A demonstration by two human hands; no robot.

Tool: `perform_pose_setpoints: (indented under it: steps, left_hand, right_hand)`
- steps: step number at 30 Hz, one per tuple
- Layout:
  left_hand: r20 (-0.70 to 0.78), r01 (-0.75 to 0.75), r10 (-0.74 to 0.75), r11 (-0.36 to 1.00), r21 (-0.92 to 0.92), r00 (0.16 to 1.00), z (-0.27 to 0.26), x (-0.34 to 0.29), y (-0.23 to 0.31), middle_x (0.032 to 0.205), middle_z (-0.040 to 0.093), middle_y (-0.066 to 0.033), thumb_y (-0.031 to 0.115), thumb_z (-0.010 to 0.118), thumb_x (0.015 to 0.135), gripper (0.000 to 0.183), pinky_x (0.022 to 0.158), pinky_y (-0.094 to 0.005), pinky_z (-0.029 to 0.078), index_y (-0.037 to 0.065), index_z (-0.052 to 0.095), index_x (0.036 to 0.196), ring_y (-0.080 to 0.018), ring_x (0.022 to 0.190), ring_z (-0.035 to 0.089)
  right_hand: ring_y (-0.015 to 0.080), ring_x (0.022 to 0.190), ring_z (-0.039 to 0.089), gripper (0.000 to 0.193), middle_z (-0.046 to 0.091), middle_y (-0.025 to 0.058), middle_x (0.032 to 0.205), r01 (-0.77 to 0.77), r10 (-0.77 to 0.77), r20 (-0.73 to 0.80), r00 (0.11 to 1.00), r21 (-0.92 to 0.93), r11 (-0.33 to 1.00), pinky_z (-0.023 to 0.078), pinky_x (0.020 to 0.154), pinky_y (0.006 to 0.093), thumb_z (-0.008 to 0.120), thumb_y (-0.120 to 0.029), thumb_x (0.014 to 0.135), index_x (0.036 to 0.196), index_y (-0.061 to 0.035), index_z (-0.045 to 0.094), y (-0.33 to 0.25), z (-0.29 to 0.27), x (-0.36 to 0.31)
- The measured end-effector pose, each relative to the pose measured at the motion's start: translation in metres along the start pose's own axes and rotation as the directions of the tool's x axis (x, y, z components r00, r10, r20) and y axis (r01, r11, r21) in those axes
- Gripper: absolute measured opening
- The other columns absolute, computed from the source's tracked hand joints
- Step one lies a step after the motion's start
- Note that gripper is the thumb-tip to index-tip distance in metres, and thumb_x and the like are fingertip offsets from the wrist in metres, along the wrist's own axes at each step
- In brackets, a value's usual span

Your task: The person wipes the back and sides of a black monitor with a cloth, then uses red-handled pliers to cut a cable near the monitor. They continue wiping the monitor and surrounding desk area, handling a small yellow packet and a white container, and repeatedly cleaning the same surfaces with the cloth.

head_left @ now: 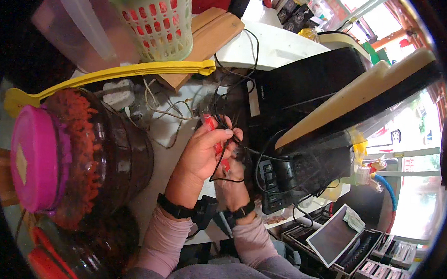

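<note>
My left hand [199,147] is closed, thumb against its bent fingers, on a thin black cable [217,165] that loops down past the wrist. A red strip with pale marks [208,121] shows between the fingers; its kind is unclear. Close against it, my right hand [232,181] has its fingers curled by the same cable. Cable loops and my left hand partly cover it. More black cords [217,107] tangle just beyond both hands. A black keyboard [271,183] lies right of them, under a tilted screen [355,100] with a cream-coloured edge.
A big dark jar with a pink lid [36,157] stands left. Beyond it lie a long yellow plastic tool [132,70], a white adapter [118,94] and a pale green basket [158,43] beside wooden boards [212,36]. An open drawer [299,235] sits at lower right.
</note>
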State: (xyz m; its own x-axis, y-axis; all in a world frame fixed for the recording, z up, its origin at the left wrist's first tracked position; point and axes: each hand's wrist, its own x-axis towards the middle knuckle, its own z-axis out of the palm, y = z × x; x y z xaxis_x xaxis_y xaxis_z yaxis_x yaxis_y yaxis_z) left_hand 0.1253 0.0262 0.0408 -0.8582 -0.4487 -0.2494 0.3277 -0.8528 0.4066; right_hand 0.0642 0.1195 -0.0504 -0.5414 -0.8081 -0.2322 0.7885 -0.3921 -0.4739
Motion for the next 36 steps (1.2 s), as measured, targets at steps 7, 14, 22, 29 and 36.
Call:
perform_pose_setpoints:
  steps: [7,14,22,29,36]
  left_hand:
    - [0.019,0.023,-0.024,0.998,0.053,1.0,0.0,0.002,0.005,0.089,0.062,-0.0113,0.002,0.054,0.083,0.016,0.059,-0.0237,0.043,0.01,0.056,0.097,-0.0163,0.07,0.055]
    - [-0.007,0.031,-0.031,0.999,0.016,0.999,-0.002,0.004,0.004,0.089,0.061,-0.0127,0.001,0.056,0.082,0.015,0.057,-0.0238,0.044,0.008,0.056,0.096,-0.0169,0.069,0.055]
    - [-0.059,0.041,-0.032,0.988,0.148,0.998,-0.003,0.004,0.007,0.094,0.062,-0.0129,0.004,0.055,0.083,0.019,0.063,-0.0262,0.047,0.008,0.056,0.102,-0.0172,0.07,0.055]
    - [0.005,-0.002,0.0,0.938,0.347,1.0,-0.004,0.004,0.014,0.095,0.064,-0.0116,0.006,0.056,0.082,0.024,0.056,-0.0243,0.041,0.007,0.055,0.106,-0.0145,0.069,0.055]
    - [-0.06,-0.01,0.039,0.906,0.424,0.997,0.001,0.005,0.014,0.095,0.064,-0.0103,0.009,0.059,0.079,0.029,0.054,-0.0228,0.038,0.004,0.054,0.108,-0.0124,0.068,0.054]
  right_hand:
    - [0.0172,0.106,0.054,0.035,0.055,0.0094,0.121,0.031,-0.014,0.087,0.996,-0.194,0.98,0.044,0.093,0.0277,0.051,-0.013,0.095,0.127,0.0001,0.049,-0.016,0.018,0.019]
    - [0.0106,0.089,0.054,0.023,0.057,0.0022,0.101,-0.069,0.077,0.084,0.994,-0.091,0.993,0.045,0.079,0.0222,0.051,-0.01,0.093,0.115,-0.0039,0.054,-0.018,0.03,0.012]
    - [0.0074,0.053,0.042,0.005,0.044,-0.0021,0.067,-0.477,0.471,-0.119,0.874,-0.031,0.878,0.03,0.045,0.0207,0.047,-0.011,0.09,0.092,-0.0083,0.051,0.008,0.002,-0.032]
    - [0.0066,0.041,0.031,0.015,0.038,-0.0035,0.058,-0.38,0.291,-0.475,0.831,-0.102,0.919,0.023,0.034,0.0223,0.045,-0.016,0.097,0.089,-0.0055,0.053,0.02,-0.01,-0.098]
    - [0.0074,0.04,0.034,0.019,0.041,-0.0031,0.057,-0.072,-0.206,-0.256,0.944,-0.772,0.632,0.025,0.034,0.0196,0.046,-0.021,0.097,0.082,-0.01,0.052,0.017,-0.042,-0.058]
